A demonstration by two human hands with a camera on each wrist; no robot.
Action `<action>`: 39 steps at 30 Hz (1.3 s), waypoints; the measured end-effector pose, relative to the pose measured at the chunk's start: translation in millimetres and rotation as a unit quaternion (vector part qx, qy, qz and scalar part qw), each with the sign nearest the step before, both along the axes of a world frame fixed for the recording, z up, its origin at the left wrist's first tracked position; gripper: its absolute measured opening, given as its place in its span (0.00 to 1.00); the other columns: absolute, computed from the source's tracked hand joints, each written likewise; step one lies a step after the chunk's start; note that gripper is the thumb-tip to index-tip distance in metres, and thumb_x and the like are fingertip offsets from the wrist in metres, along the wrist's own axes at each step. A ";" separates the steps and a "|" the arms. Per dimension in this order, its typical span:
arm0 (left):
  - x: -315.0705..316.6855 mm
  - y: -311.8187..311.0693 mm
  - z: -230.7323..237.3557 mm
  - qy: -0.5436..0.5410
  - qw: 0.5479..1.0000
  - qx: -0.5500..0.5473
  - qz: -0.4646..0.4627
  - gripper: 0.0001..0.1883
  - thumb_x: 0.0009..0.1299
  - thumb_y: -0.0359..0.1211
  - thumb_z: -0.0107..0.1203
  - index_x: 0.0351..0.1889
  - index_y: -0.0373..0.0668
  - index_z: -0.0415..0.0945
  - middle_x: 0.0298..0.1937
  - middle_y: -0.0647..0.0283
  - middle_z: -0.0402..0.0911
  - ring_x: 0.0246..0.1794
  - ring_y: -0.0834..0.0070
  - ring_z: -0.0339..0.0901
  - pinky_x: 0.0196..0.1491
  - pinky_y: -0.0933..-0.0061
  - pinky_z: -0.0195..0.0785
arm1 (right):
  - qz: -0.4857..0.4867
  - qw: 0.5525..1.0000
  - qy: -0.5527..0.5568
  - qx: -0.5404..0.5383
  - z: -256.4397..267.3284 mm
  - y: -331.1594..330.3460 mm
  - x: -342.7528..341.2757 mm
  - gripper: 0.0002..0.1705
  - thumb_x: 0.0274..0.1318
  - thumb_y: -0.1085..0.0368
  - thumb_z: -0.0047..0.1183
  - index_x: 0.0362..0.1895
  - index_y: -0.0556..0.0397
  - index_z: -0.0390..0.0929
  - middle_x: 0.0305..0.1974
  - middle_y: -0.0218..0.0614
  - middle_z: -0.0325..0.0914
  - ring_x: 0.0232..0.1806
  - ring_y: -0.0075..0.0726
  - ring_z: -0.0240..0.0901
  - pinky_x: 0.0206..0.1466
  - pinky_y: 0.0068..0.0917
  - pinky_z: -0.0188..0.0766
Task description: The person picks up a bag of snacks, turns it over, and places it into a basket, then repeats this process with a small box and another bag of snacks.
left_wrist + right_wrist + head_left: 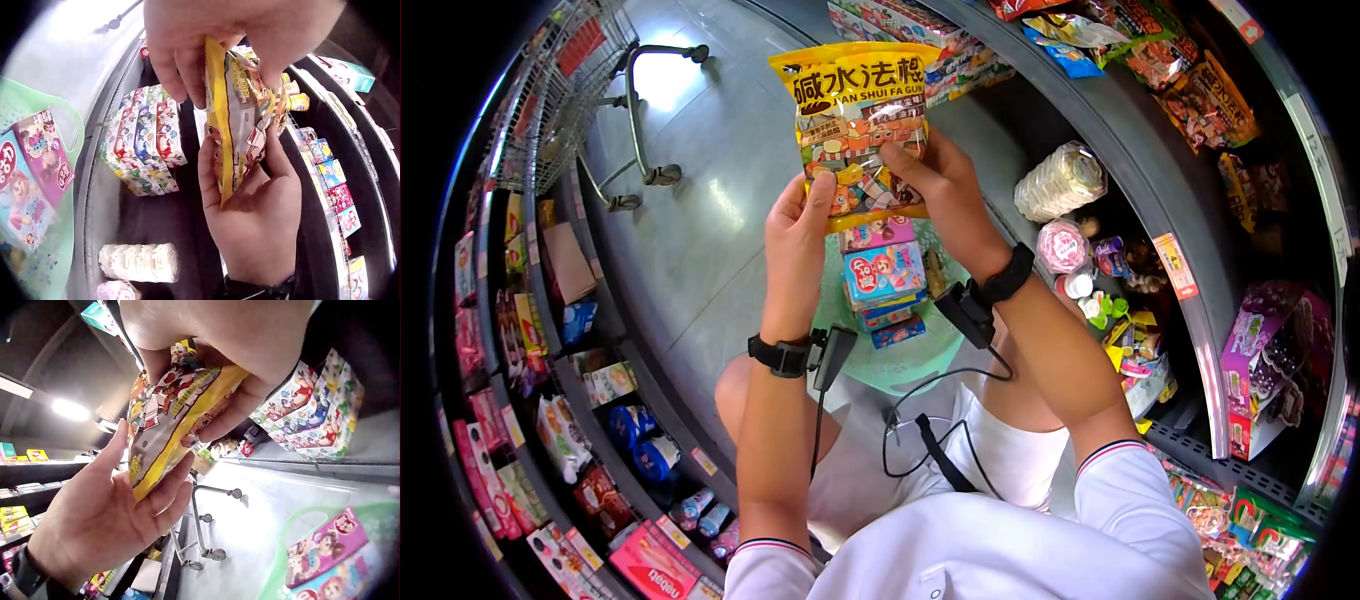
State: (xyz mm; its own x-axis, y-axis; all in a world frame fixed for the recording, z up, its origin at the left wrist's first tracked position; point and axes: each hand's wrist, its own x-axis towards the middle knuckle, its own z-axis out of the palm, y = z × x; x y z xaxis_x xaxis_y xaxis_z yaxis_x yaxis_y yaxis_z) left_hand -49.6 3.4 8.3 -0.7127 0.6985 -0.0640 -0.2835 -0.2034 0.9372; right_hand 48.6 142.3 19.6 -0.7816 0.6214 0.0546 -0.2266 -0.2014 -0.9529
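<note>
Both hands hold a yellow snack bag upright above the basket, its printed front facing up to the head camera. The left hand pinches the lower left side, thumb on the front. The right hand grips the right side, its thumb across the lower front. In the left wrist view the bag is seen edge-on between the left hand and the right hand. The right wrist view shows fingers of the left hand behind the bag, with the right hand opposite.
A green basket holding several boxes stands between the knees. Stocked shelves rise on both sides, with plastic jars on the lower right one. A wheeled shopping cart is at the upper left. Cables hang from the wrist cameras.
</note>
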 end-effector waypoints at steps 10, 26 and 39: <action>-2.0 -0.9 1.6 -0.020 0.999 -0.026 0.003 0.26 0.79 0.49 0.47 0.56 0.32 0.72 0.50 0.58 0.81 0.47 0.75 0.80 0.49 0.72 0.75 | -0.005 1.000 0.006 -0.019 0.5 -0.6 0.4 0.18 0.64 0.56 0.59 0.49 0.56 0.76 0.40 0.30 0.80 0.39 0.21 0.76 0.43 0.22 0.73; 5.0 2.4 6.2 -0.064 0.998 -0.008 0.002 0.28 0.80 0.52 0.43 0.56 0.33 0.74 0.51 0.61 0.82 0.49 0.78 0.79 0.54 0.74 0.71 | -0.002 0.999 0.008 -0.052 4.0 -1.3 1.2 0.17 0.63 0.58 0.58 0.48 0.59 0.77 0.41 0.33 0.81 0.40 0.22 0.77 0.45 0.23 0.73; -0.5 -0.5 -5.5 -0.066 0.998 0.014 -0.011 0.28 0.79 0.52 0.44 0.60 0.34 0.67 0.56 0.56 0.79 0.51 0.68 0.81 0.53 0.66 0.76 | -0.006 0.999 0.012 -0.033 2.8 -5.6 -1.1 0.16 0.64 0.58 0.58 0.46 0.59 0.77 0.40 0.33 0.81 0.38 0.22 0.76 0.43 0.23 0.72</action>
